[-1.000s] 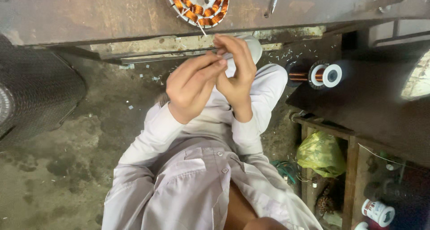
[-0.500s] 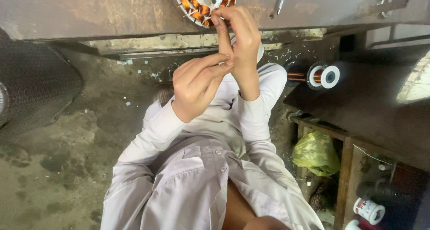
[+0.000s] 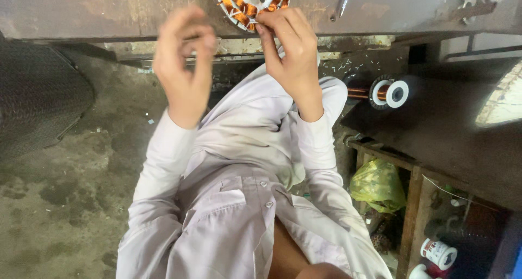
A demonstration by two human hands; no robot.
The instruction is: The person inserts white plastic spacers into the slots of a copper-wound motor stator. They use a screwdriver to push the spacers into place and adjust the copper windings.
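A round motor stator (image 3: 251,3), ringed with orange-copper wire coils around a pale metal hub, lies at the near edge of a worn, rust-brown metal counter (image 3: 98,10), only its nearer half inside the frame. The right hand (image 3: 291,48) reaches up from the lap to the stator's rim, thumb and forefinger pressed together against one coil, a grip that looks suited to pinching or tucking fine wire; whether a strand lies between them cannot be made out. The left hand (image 3: 185,67) is raised just short of the counter's edge, apart from the stator, its fingers curled loosely toward the thumb and blurred, so whether it holds anything cannot be told. The person sits close under the counter in a pale, crumpled long-sleeved shirt (image 3: 234,203) with buttons, which keeps the work at arm's reach above the knees.

A slim metal tool (image 3: 342,1) rests on the counter just right of the stator. Below the counter's right end, a spool of copper wire (image 3: 387,92) with a white flange points outward from a dark surface, near the working hand. Lower right, a rough wooden rack (image 3: 413,203) holds a crumpled yellow-green plastic bag (image 3: 378,185) and small white-capped containers (image 3: 437,253). The concrete floor (image 3: 60,203) at left is stained and gritty, flecked with pale scraps.
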